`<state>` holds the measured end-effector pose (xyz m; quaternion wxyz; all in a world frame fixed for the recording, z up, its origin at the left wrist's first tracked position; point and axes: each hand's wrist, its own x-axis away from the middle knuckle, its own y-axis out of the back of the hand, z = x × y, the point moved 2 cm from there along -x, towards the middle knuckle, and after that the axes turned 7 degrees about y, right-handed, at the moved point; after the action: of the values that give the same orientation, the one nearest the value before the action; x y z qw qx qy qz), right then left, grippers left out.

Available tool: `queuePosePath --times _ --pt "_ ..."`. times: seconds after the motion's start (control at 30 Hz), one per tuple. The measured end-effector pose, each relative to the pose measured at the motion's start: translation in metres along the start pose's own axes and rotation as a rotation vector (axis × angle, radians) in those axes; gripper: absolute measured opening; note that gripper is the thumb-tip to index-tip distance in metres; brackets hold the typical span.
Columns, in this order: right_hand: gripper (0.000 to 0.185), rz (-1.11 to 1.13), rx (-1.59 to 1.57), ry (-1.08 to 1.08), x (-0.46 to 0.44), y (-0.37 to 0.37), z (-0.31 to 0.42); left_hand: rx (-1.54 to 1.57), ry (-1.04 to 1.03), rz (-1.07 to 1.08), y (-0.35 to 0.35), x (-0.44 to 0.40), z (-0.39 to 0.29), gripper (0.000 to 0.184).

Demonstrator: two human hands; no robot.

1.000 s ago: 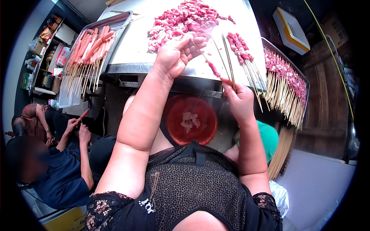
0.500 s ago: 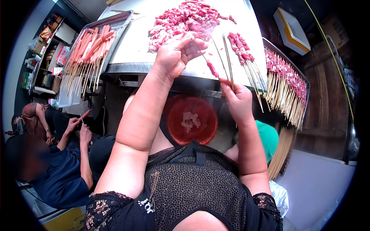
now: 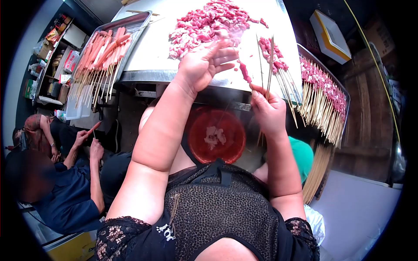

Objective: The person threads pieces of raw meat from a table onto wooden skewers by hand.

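Fingers (image 3: pixel 224 68) of the left hand (image 3: pixel 198 69) were kinda spread by the meat (image 3: pixel 209 21), top centre; some skewers (image 3: pixel 270 65) were pinched in the right hand (image 3: pixel 267 111), right of centre.

The right hand (image 3: pixel 267 111) partly hides its sticks (image 3: pixel 270 65).

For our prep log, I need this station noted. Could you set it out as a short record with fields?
Left hand: beside the raw meat pile, palm showing; whether it grips a piece is unclear
Right hand: holds thin skewers; a meat strip sits just above its fingertips
Left side: sausages on sticks in a metal tray
Right side: many meat skewers in rows
Below: red basin with pale pieces inside
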<state>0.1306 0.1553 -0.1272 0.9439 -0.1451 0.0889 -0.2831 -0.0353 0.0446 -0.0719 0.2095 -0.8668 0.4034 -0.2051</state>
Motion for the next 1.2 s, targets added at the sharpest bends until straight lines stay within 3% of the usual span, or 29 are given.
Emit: queuePosePath --times 0.1,0.43,0.53,0.73,0.8,1.2 --pt "0.021 -0.036 0.143 0.082 0.005 -0.001 0.002 -0.018 0.02 -0.069 0.017 -0.004 -0.009 0.045" --pt "0.021 0.024 0.536 0.295 0.009 -0.005 0.002 -0.038 -0.028 -0.097 0.014 -0.004 -0.003 0.023" --pt "0.021 0.033 0.536 0.276 0.01 -0.005 0.005 0.053 -0.072 -0.179 0.018 -0.007 -0.004 0.027" --pt "0.021 0.003 0.454 0.233 0.009 -0.002 0.006 0.157 -0.045 -0.054 0.019 -0.007 -0.007 0.026" --pt "0.021 0.012 0.462 0.23 0.007 -0.002 0.004 0.247 -0.024 -0.04 0.012 -0.004 -0.007 0.035" --pt "0.019 -0.021 0.446 0.201 0.009 -0.007 -0.002 0.191 -0.114 -0.101 0.003 -0.001 -0.002 0.028"
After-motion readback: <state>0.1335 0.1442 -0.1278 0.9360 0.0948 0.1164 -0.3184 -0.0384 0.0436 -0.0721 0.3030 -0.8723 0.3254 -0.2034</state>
